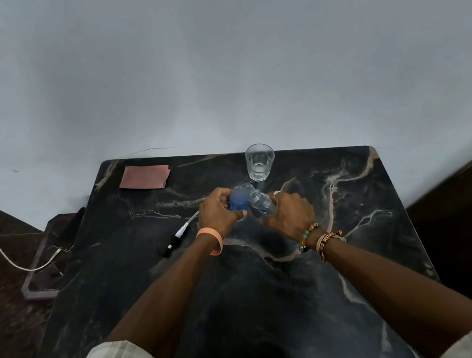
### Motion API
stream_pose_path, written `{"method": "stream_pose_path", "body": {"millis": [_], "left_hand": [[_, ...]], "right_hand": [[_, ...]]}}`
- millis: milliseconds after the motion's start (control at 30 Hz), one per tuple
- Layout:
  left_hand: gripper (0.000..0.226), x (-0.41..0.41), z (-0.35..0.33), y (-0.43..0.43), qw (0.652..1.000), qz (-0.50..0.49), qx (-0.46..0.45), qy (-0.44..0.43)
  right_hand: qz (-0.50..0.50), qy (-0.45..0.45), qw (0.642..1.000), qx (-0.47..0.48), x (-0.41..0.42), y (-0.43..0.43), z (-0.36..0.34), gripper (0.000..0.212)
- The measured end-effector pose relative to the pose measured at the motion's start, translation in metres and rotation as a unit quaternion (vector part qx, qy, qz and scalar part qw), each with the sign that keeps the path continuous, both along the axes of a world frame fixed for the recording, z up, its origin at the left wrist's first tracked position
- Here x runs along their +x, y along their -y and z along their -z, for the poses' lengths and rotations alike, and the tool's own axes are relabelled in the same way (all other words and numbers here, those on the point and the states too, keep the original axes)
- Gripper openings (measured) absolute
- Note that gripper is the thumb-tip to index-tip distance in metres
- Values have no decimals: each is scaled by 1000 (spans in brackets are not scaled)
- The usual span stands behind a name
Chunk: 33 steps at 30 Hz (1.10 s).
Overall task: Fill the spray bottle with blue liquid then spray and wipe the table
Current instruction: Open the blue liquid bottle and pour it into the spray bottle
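Left hand (218, 213) gripping cup of blue liquid (237, 203) over desk (371, 253). Right hand (290, 215) gripping uncapped spray bottle (261, 205), long axis leaning left toward cup. Cup sitting just left of bottle mouth; touching or not, cannot tell.

2 glasses (260, 161) (238, 202), 1 ea btl (262, 204), cloth (145, 177), sprayer (181, 233)

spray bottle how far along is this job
Done: the spray head is off, lying on the table. In hand: the left hand holds a glass of blue liquid against the mouth of the bottle, gripped by the right hand; the bottle looks clear, so little or no blue is in it. Left: fill, refit the head, spray, then wipe with the cloth folded at the far corner.
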<state>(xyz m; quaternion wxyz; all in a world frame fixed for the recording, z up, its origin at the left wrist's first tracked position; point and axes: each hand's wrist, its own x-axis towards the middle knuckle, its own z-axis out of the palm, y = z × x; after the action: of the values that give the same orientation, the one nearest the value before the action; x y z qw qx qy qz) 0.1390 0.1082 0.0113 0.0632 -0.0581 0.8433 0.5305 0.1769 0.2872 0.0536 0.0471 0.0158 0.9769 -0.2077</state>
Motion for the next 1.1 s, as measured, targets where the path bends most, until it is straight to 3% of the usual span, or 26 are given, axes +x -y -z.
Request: {"method": "stream_pose_path", "body": {"millis": [1100], "left_hand": [[58, 3, 51, 13, 998, 14, -45, 52]], "right_hand": [[-23, 27, 999, 33, -4, 8, 40, 21]]}}
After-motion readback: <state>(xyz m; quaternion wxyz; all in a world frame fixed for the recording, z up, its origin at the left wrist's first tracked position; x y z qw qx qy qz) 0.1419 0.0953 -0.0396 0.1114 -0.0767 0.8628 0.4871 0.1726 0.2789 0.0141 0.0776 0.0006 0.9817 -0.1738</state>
